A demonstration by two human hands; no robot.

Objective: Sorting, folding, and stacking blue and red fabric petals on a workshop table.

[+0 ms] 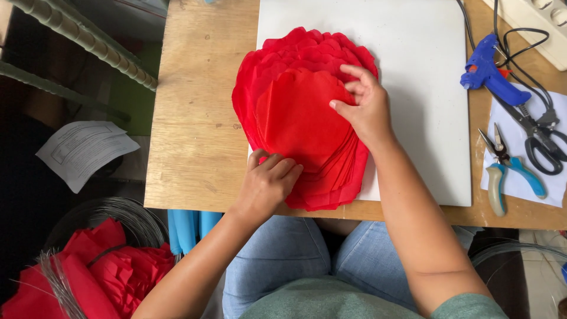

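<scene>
Both forearms came up over the denim lap to one stack of red tissue-paper petals (301, 115) on the white board (425, 88). Left hand (269, 183) pinched the stack's near edge, fingers curled over it. Right hand (366, 106) lay on top, fingertips (336, 105) pressing the upper sheet, not clenched. Risk: thin tissue could tear or crease under the pinch, and sheets could slide out of alignment since only one edge was gripped. Right of the right-hand fingers: one blue glue gun (493, 74), one pair of scissors (540, 139), one pair of pliers (505, 168). Sheet count unreadable. Below-left of the left hand: one pile of folded red paper (118, 266), one wire coil (118, 215).
</scene>
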